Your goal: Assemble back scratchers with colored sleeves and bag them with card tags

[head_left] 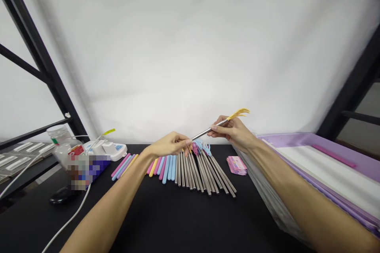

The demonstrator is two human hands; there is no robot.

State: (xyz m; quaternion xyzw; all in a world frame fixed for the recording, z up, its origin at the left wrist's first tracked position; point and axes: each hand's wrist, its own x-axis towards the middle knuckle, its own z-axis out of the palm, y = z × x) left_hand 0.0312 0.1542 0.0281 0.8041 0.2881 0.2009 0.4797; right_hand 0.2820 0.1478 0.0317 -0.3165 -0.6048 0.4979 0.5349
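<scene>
Rods (204,174) lie between tubes (166,170) and cards (236,165).

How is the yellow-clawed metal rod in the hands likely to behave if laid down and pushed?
The yellow-clawed metal rod is probably stiff: it runs straight between left hand and right hand. Smooth and rounded, it may slip or roll, though the splayed claw could limit rolling. The claw's thinness suggests it may flex.

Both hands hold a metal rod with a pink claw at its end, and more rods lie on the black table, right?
Not quite: the head view shows a yellow claw, not pink. The left hand and right hand hold the metal rod, and more rods lie on the black table.
</scene>
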